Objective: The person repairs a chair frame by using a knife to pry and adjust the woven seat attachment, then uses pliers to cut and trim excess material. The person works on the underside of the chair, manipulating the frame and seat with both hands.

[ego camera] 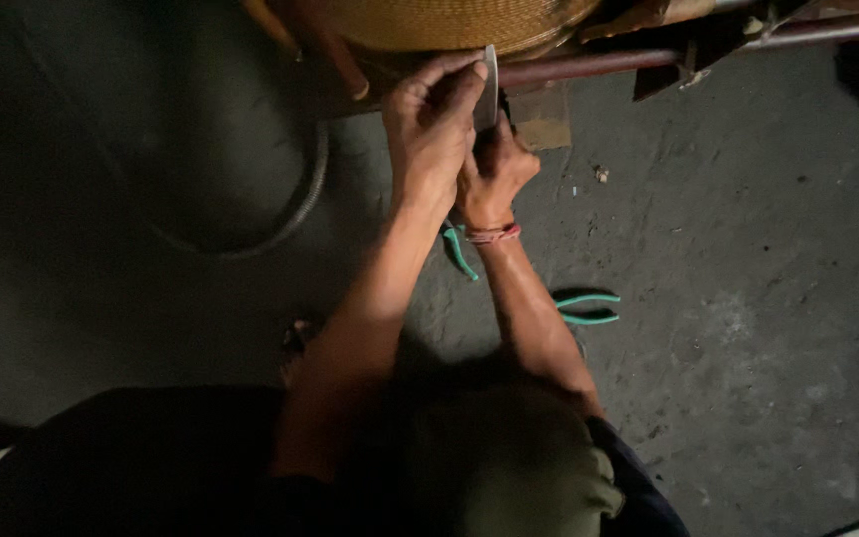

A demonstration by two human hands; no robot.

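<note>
I'm over a dark grey concrete floor [748, 328] in a dim room, green-handled pliers [587, 308] lying on it by my right forearm, a grey hose loop [295, 214] to the left. A thin pale flat strip [489, 85] stands upright under the yellow woven wicker frame [449, 20], beside a brown metal tube [589, 68]. Left hand [429, 129] grip pinches the strip; right hand [494, 169] is tucked behind, grip unclear.

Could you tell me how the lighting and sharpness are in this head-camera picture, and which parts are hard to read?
Head view: light falls mainly on the left hand, the right hand and the pale flat strip they pinch; the concrete floor is dimly lit on the right and nearly black on the left; the lap at the bottom is deep shadow; the green-handled pliers stay readable; no glare, slight softness throughout.
</note>
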